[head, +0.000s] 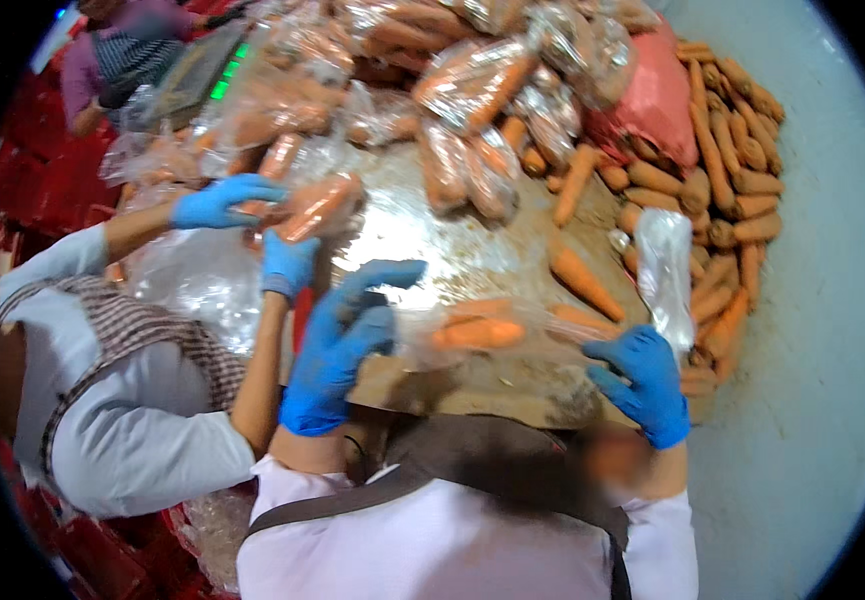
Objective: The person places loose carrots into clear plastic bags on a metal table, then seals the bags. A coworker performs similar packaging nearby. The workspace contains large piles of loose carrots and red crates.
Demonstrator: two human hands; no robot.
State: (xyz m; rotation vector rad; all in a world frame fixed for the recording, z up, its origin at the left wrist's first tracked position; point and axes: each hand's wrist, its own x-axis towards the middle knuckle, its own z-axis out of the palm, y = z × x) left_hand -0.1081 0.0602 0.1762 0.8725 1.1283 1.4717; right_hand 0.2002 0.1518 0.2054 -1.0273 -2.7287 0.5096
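Note:
A clear plastic bag [432, 349] with orange carrots [481, 332] inside lies on the worktop [447, 274] between my hands. My left hand [342, 337], in a soiled blue glove, is just left of the bag, fingers apart and holding nothing. On the other side, my blue-gloved right hand [642, 382] has its fingertips at the bag's right end; whether they pinch the film cannot be made out. Above that end lies a loose carrot [586, 279]. Flat, folded clear plastic bags [665, 270] rest on carrots beyond my right hand.
Loose carrots [732, 150] are heaped at right around a red mesh sack [646, 97]. Bagged carrots [470, 82] pile up at the back. Left of me, a co-worker's gloved hands [287, 262] handle a bagged bunch [320, 206]. A scale [192, 75] and another person are farther back.

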